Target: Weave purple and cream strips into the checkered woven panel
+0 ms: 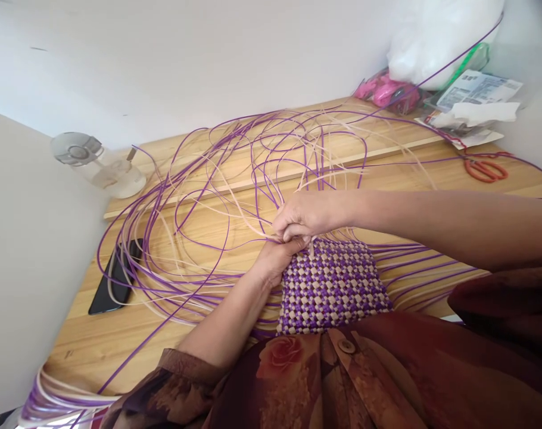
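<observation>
Your right hand [304, 215] and left hand [277, 257] meet, both pinched on strands [235, 196] at the corner of the woven panel [331, 286].

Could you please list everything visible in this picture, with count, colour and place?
checkered woven plastic panel: one, purple and cream, table's near edge, under both hands
loose plastic weaving strips: many, purple and cream, spread across the table
wooden table: one, light brown
flat phone: one, black, left, under strips
small desk fan: one, white, far left
scissors: one, orange handles, far right
plastic bag: one, white, far right corner
papers: several, white, beside the bag
left hand: at panel's top left corner
right hand: gripping strips above it
</observation>
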`<state>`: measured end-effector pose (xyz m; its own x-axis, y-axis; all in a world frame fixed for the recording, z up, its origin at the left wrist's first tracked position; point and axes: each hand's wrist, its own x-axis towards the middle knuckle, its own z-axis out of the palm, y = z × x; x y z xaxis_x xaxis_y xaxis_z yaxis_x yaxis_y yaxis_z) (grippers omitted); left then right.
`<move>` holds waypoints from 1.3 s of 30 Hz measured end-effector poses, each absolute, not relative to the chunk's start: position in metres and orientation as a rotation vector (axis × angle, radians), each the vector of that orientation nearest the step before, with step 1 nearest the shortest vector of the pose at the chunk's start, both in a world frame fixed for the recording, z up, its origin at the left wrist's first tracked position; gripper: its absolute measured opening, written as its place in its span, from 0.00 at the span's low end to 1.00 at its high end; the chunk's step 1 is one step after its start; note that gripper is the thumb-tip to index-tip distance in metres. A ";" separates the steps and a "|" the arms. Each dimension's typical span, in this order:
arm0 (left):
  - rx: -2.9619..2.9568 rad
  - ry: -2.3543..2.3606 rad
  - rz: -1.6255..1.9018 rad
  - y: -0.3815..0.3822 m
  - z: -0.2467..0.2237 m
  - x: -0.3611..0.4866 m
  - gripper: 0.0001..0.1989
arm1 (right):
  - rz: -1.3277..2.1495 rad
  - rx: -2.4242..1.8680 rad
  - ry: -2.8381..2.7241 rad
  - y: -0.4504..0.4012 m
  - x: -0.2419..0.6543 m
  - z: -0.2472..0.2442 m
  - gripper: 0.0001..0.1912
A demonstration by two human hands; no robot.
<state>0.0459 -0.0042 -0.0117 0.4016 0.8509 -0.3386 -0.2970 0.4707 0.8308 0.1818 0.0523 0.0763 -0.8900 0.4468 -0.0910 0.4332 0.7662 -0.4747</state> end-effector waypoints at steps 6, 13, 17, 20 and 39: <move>0.615 0.954 0.647 -0.003 -0.008 0.045 0.14 | 0.265 -1.222 -2.609 -0.011 0.207 0.087 0.18; 0.615 0.877 0.564 -0.002 -0.010 0.043 0.17 | 0.103 -1.406 -2.240 -0.070 0.219 0.023 0.12; 0.677 0.886 0.605 -0.004 -0.009 0.043 0.17 | 0.182 -1.348 -2.041 -0.064 0.206 0.009 0.09; 0.710 0.909 0.637 -0.005 -0.007 0.043 0.19 | 0.327 -1.341 -1.901 -0.063 0.202 0.012 0.06; 0.658 0.974 0.567 -0.003 -0.006 0.041 0.16 | 0.736 -1.291 -1.831 -0.098 0.211 0.019 0.05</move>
